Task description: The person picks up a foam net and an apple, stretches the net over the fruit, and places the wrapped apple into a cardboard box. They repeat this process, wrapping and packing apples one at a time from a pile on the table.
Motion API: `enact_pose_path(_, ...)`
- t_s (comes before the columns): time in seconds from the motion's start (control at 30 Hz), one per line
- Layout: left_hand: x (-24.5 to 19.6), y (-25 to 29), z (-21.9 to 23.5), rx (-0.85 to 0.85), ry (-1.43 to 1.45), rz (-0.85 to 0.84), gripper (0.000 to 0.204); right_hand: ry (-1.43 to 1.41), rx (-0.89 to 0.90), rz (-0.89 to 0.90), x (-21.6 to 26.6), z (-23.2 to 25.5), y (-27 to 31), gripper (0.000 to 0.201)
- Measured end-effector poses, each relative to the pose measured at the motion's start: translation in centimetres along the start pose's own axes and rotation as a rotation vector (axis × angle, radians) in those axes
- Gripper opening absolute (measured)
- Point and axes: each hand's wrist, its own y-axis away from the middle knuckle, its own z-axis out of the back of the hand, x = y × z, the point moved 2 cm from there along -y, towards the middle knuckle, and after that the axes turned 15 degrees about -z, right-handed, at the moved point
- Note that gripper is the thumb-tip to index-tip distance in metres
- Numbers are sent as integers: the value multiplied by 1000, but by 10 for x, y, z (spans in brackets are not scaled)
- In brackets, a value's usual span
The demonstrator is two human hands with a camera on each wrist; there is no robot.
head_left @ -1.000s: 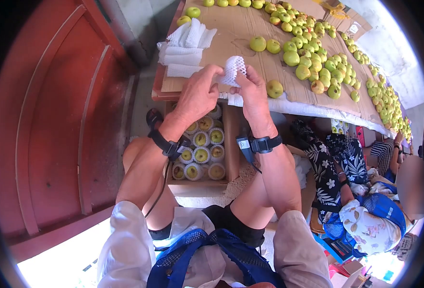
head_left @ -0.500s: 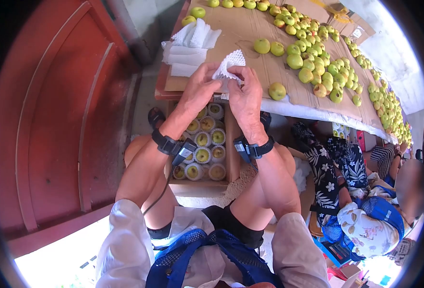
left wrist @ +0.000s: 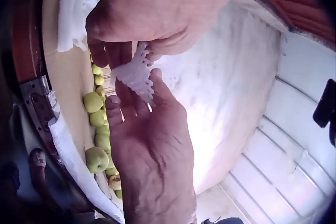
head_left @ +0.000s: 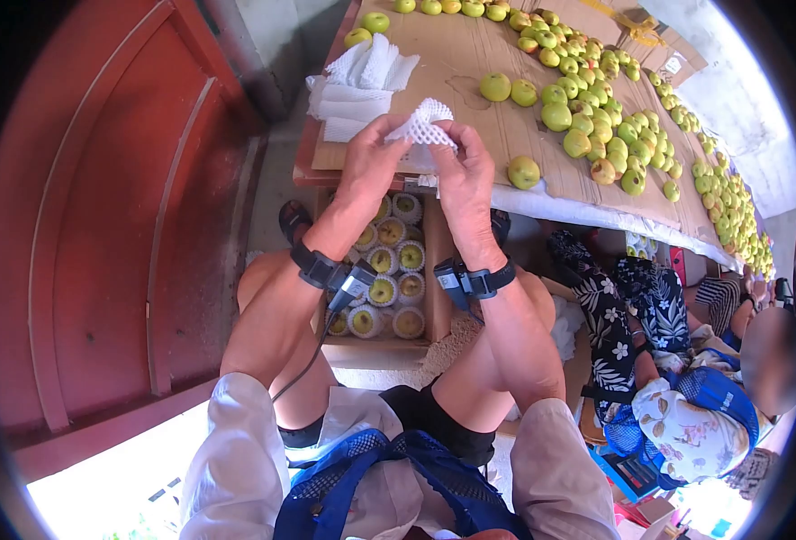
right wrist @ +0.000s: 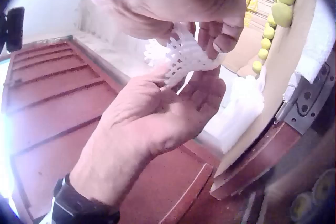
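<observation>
A white foam net sleeve [head_left: 428,126] is stretched between both hands above the table's front edge. My left hand [head_left: 368,166] pinches its left side, and my right hand [head_left: 466,180] pinches the right side. In the right wrist view the sleeve's mesh [right wrist: 188,58] spreads into a wide mouth with a jagged rim. Seen from the left wrist, the thumbs lie along that rim, and some fingertips are hidden behind the foam [left wrist: 135,79]. Left of the hands lies a stack of flat foam sleeves [head_left: 351,99] on the cardboard. A single green apple [head_left: 523,172] sits to the right of my right hand.
Many green apples [head_left: 556,116] cover the right and back of the cardboard-topped table [head_left: 452,67]. Below, between the knees, a carton [head_left: 432,297] holds apples in foam nets. A red door [head_left: 101,225] stands left; another person [head_left: 686,405] sits right.
Both hands have drawn the foam sleeve wider, from upright and narrow to a spread mouth. My right hand has turned and come slightly lower; the view has shifted a little.
</observation>
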Motion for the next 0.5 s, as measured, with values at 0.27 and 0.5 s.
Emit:
enact_pose_path(0.27,-10,-8,14,144,48,156,23,-300,71,-339,8,11,-1,18)
enact_pose_path(0.5,-7,-10,17,171,95,161,31,-334,150,-435,8,16,-5,19)
